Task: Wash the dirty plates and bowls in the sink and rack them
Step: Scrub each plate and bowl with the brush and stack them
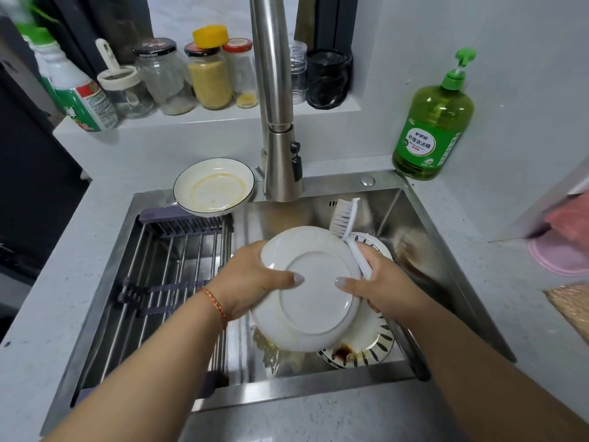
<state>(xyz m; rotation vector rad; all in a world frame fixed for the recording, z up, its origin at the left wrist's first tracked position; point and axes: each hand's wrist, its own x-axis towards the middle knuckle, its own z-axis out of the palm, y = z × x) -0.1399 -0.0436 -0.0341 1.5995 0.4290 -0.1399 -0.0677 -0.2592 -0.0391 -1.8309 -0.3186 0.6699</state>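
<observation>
Both hands grip one white plate (314,290) held bottom-up over the sink (424,218): the left hand (251,280) clasps its rim at nine o'clock with the thumb pressed on the underside, and the right hand (381,283) pinches the rim at three o'clock, thumb on the underside, while its fingers also curl round the handle of a white dish brush (347,229) whose bristles point up toward one o'clock. That steel sink fills the middle of the view, its floor stained brown near five o'clock of the held plate. Across its left half, at nine o'clock from the plate, lies a roll-up drying rack (165,269) of metal rods with dark end strips. Rising at twelve o'clock is the tall steel tap (275,100), its spray head hanging just above the basin's back edge. At two o'clock on the counter (497,291) stands a green bottle of dish soap (433,122) with a pump top. Under the held plate, toward four and five o'clock, a striped-rim plate (374,349) sits in the basin with dark sauce on it. At eleven o'clock a dirty bowl (214,186) with a dark rim and a yellowish ring rests on the sink's back corner, overlapping the rack. Behind it, a ledge holds a row of jars (208,74). A woven bracelet (214,301) circles the left wrist.
</observation>
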